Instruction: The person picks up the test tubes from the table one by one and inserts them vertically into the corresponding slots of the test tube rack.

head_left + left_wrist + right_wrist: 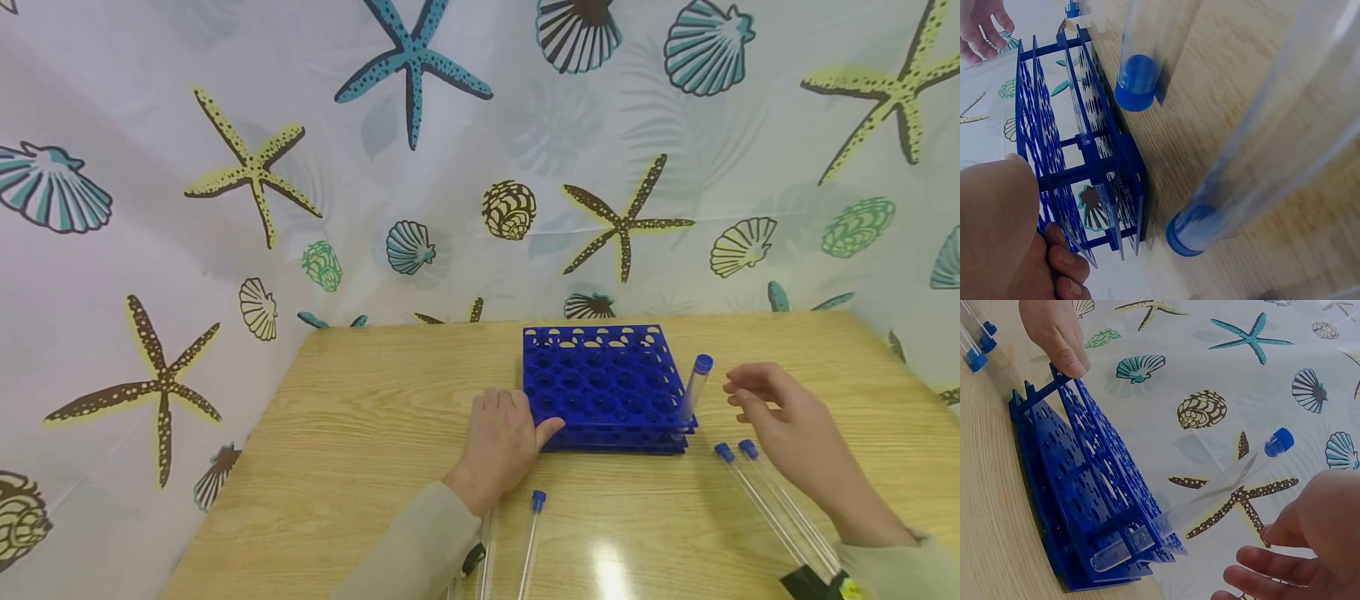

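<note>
A blue test tube rack (pixel 577 404) stands on the wooden table, its rows of holes facing up. My left hand (pixel 498 437) grips its front left corner, thumb over the top plate and fingers curled at the side in the left wrist view (pixel 1069 269). One clear test tube (pixel 696 390) with a blue cap stands slightly tilted in the front right corner hole. In the right wrist view, its rounded end (pixel 1110 556) shows below the top plate. My right hand (pixel 787 425) hovers just right of that tube, fingers loosely bent and holding nothing.
Two capped test tubes (pixel 765 504) lie on the table below my right hand. Nearer my left forearm lie more tubes, one with its blue cap (pixel 538 500) toward the rack. Behind the table hangs a white cloth (pixel 465 275) printed with starfish and shells.
</note>
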`<state>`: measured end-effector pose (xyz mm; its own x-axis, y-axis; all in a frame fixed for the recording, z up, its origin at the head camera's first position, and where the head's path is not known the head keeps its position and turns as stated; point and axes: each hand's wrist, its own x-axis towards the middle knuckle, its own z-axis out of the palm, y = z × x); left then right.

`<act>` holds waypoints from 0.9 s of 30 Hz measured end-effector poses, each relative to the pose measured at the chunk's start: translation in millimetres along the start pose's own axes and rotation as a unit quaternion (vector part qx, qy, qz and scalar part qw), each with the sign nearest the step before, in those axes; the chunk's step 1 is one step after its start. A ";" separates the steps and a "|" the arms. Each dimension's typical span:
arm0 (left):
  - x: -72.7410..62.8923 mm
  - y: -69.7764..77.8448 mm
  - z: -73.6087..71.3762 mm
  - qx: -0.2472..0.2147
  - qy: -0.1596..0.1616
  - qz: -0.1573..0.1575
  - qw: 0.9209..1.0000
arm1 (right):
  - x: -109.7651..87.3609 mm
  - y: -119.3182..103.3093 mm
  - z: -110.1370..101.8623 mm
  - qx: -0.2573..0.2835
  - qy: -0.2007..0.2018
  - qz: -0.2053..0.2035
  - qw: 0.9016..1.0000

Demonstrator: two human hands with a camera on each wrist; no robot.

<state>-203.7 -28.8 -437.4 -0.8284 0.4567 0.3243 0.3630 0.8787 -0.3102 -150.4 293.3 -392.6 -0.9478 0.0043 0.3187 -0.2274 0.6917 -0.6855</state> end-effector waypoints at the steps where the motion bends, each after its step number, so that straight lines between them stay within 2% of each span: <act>1: 0.0 0.0 -0.3 -0.003 -0.003 0.000 1.000 | -0.5 1.2 -1.1 -0.005 -0.003 0.004 1.000; 8: 0.5 0.3 -1.7 -0.002 -0.004 0.000 1.000 | -5.4 12.6 -7.9 -0.036 -0.030 0.035 0.998; 15: 1.0 0.5 -2.3 -0.013 -0.016 -0.003 1.000 | -11.8 24.7 -15.9 -0.088 -0.063 0.068 0.992; 27: 1.3 0.6 -1.7 -0.004 -0.032 -0.003 0.999 | -18.8 38.6 -22.2 -0.121 -0.111 0.104 0.981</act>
<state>-203.8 -27.5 -435.6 -0.8555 0.4427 0.2686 0.3621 0.8823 -0.3008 -136.4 336.0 -410.4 -0.9995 0.0242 0.0202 0.0096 0.8444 -0.5357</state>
